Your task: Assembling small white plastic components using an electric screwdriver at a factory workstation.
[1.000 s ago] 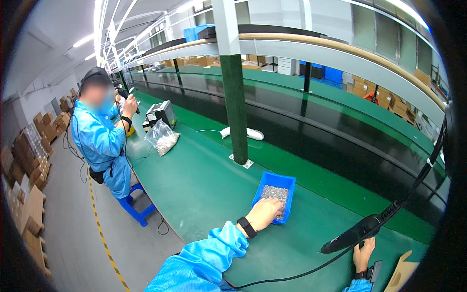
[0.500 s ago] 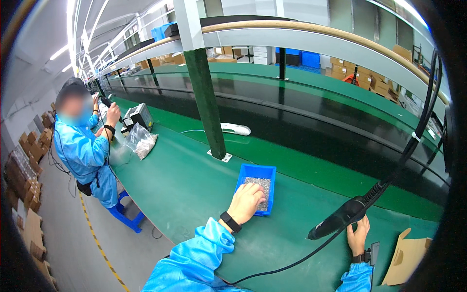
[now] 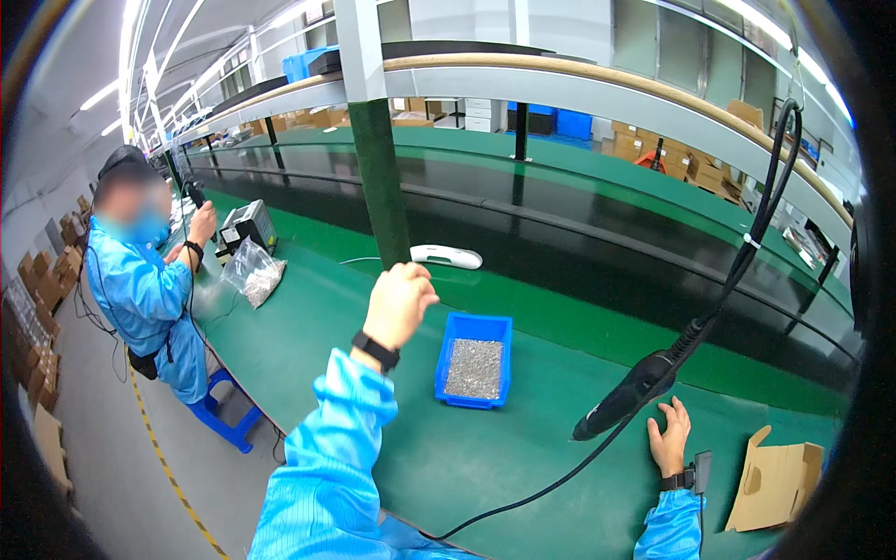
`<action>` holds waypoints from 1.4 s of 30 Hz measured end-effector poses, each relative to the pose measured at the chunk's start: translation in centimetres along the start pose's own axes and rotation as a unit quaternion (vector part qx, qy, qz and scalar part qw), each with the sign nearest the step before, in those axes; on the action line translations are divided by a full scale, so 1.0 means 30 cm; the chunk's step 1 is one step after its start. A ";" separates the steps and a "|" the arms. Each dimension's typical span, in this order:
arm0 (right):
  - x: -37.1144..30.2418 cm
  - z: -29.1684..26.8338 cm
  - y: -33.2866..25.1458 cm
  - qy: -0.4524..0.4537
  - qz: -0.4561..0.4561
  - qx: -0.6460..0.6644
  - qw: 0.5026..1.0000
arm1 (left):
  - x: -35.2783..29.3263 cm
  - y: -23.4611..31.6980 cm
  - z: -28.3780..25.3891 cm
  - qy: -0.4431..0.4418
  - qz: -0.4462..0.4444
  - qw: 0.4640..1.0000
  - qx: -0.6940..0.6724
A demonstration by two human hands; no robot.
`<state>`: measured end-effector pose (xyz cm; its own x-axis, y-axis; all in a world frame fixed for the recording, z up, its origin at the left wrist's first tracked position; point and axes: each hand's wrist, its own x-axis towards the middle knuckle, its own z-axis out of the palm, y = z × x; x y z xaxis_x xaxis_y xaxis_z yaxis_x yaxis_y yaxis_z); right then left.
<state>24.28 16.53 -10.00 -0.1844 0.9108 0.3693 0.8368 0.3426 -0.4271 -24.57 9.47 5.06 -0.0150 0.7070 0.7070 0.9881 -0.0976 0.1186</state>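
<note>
The fingers of the left hand point(image 3: 399, 303) are bent and drawn close together; whether some small piece is between them, I cannot tell. The right hand point(image 3: 668, 434) has its fingers loosely spread, and no object is visible in it; it appears to rest on the green tabletop point(image 3: 541, 429). Half a second ago the left fingers were inside the rectangular blue plastic tray point(image 3: 479, 329), and now they are out of it, raised to its left. In my judgement, this means the reaching into the tray is finished for this moment, with a pick possible but not confirmed. The tray stands on the tabletop between the two hands, and its small greyish pieces point(image 3: 473, 369) are fully uncovered. Just beside the right hand hangs a black pen-shaped power tool point(image 3: 625, 397) on its cable. Farther right lies an opened brown cardboard box point(image 3: 773, 481); on the far left, a co-worker in blue clothing point(image 3: 140, 280) is near a clear plastic bag point(image 3: 255, 271).
</note>
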 end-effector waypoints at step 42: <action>0.007 -0.034 -0.045 0.002 -0.002 0.012 1.000 | -0.182 0.138 -0.267 0.135 0.273 0.921 0.242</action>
<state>23.63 16.02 -8.50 -0.1861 0.9086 0.3739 0.8232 0.3519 -0.4455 -21.63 -0.41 7.27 0.5308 0.4384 0.7253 0.8116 -0.0166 -0.5840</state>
